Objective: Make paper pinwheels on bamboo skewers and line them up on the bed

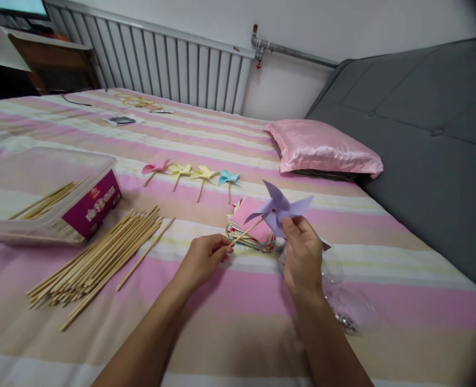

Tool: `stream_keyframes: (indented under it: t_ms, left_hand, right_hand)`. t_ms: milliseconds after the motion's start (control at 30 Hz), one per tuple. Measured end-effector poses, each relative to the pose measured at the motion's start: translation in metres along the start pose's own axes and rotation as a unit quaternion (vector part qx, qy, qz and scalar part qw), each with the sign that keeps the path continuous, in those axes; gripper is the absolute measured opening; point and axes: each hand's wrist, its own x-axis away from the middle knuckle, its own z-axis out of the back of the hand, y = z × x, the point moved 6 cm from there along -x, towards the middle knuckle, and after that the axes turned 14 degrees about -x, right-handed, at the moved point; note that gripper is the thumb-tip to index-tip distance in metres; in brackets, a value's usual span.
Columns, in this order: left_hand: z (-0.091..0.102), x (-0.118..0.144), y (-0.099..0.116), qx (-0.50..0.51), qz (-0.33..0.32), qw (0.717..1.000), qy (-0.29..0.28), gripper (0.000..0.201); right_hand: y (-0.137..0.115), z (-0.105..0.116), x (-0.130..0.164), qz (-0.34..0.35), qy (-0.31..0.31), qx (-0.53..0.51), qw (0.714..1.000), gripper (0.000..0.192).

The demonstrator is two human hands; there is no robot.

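Note:
A purple paper pinwheel (276,208) on a thin wooden stick (246,232) is held up between my hands. My left hand (210,255) pinches the lower end of the stick. My right hand (303,250) has its thumb and fingers closed on a blade of the pinwheel, at its right side. Beneath it lies a stack of coloured paper squares (250,217), pink on top. Behind the stack, a pink pinwheel (156,167), two yellow ones and a blue pinwheel (228,178) lie in a row on the striped bedsheet.
To the left lies a pile of wooden sticks (100,258), with one stick (144,255) apart. A clear plastic box (48,161) with more sticks stands behind. Right of my right hand is a clear bag (346,312) with small metal pieces. A pink pillow (326,146) rests by the grey headboard (419,107).

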Motion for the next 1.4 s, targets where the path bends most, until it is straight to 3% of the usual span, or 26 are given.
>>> stream_keyframes:
  t_ms: [133, 267, 433, 600, 800, 1400]
  left_hand:
    - [-0.005, 0.000, -0.002, 0.117, 0.047, 0.992, -0.011, 0.018]
    - [-0.007, 0.003, 0.002, 0.175, 0.066, 0.982, -0.035, 0.028]
    - [-0.008, 0.006, 0.009, 0.186, 0.062, 0.979, -0.055, 0.032]
    - [-0.010, 0.007, 0.014, 0.198, 0.043, 0.976, -0.080, 0.032]
    - [-0.014, 0.008, 0.014, 0.201, 0.035, 0.974, -0.101, 0.031]
    - [-0.013, 0.006, 0.011, 0.194, 0.043, 0.975, -0.094, 0.029]
  right_hand:
    - [0.001, -0.002, 0.003, -0.007, -0.008, 0.029, 1.000, 0.047]
    - [0.013, -0.007, 0.008, -0.060, -0.029, 0.057, 0.996, 0.043]
    - [0.035, -0.023, 0.022, -0.161, -0.151, 0.134, 0.966, 0.034]
    - [0.042, -0.031, 0.030, -0.176, -0.222, 0.134, 0.950, 0.022]
    - [0.042, -0.031, 0.030, -0.172, -0.230, 0.138, 0.948, 0.017]
    - [0.041, -0.029, 0.029, -0.158, -0.228, 0.181, 0.943, 0.020]
